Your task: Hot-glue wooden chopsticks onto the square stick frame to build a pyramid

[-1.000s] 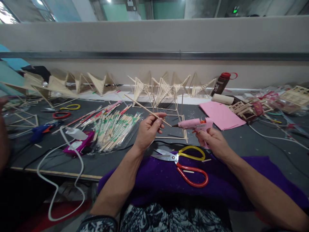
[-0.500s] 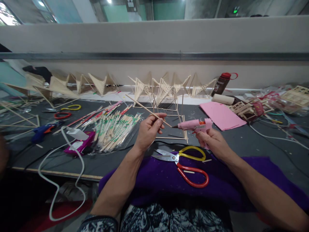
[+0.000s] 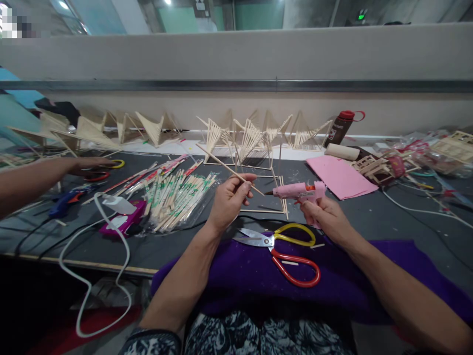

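My left hand (image 3: 229, 201) is closed in a pinch on a thin wooden stick (image 3: 218, 160) that slants up to the left. My right hand (image 3: 325, 215) grips a pink glue gun (image 3: 298, 191), its nozzle pointing left at the stick's lower end. Both hands hover over a square frame of sticks (image 3: 271, 195) lying on the dark table (image 3: 173, 246). Scissors with one yellow and one red handle (image 3: 284, 246) rest just below my hands on a purple cloth (image 3: 251, 276).
Packs of wrapped chopsticks (image 3: 177, 195) lie to the left, with a magenta glue gun (image 3: 120, 222) and white cable (image 3: 92, 276). Another person's arm (image 3: 40, 175) reaches in from the left toward scissors. Stick models (image 3: 251, 135) line the wall; pink paper (image 3: 338, 177) and a bottle (image 3: 342, 125) sit right.
Another person's arm has reached in from the left edge across the table toward the scissors there. My hands, the stick and the glue gun have barely shifted.
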`<state>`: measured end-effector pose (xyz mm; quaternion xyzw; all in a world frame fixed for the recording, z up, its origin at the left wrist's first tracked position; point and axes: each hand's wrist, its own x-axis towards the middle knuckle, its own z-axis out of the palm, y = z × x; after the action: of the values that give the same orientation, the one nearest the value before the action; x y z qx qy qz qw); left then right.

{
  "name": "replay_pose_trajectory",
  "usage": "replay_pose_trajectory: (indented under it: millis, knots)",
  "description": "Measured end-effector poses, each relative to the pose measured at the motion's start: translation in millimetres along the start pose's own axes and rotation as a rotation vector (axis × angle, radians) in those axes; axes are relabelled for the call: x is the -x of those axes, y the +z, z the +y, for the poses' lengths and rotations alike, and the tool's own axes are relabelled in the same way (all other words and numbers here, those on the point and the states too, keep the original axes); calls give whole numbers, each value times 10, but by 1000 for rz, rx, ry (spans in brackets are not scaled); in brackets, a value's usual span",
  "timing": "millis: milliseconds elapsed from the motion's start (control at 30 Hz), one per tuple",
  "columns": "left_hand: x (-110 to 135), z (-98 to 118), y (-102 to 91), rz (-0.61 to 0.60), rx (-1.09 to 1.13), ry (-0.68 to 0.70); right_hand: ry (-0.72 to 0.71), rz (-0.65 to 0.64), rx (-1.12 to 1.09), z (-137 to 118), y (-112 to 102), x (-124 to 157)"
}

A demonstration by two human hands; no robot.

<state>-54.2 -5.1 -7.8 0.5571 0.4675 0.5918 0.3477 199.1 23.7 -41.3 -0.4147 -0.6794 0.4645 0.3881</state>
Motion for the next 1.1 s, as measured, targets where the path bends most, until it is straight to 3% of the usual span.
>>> replay_pose_trajectory:
  millis: [1100]
  knots:
    - [-12, 7, -3, 55, 74, -5, -20, -1, 11, 5, -3, 9]
